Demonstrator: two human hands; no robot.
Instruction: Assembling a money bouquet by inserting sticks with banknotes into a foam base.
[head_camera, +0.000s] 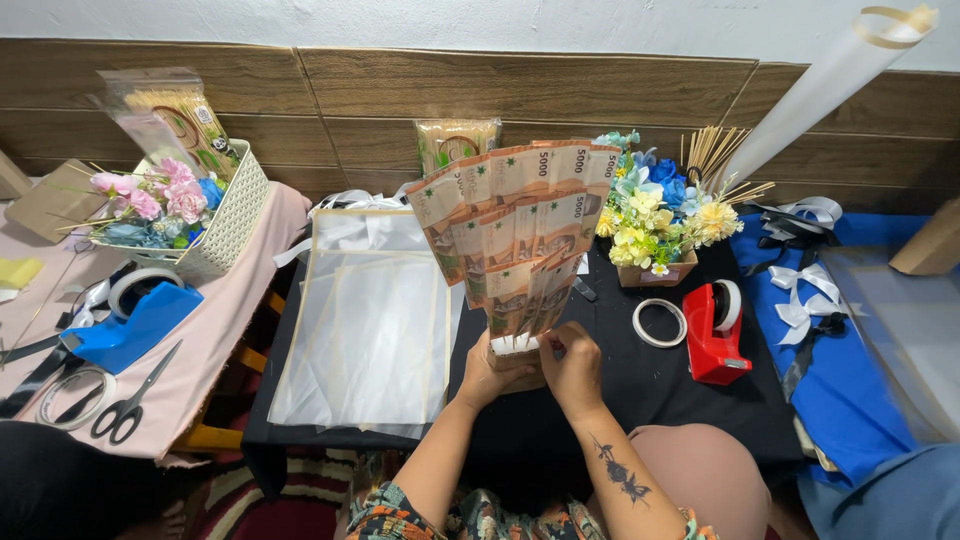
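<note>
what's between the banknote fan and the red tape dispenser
In the head view, a loose roll of tape lies flat on the black table between the banknote fan and the red tape dispenser.

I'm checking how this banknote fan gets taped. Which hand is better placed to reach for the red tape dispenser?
Right, probably. The right hand only touches the base of the banknote fan and is nearer the red tape dispenser; the left hand grips the base from the far side.

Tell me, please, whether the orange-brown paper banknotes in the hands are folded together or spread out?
Spread out: the orange-brown paper banknotes fan upward in overlapping tiers, while the left hand and right hand grip their base.
</note>
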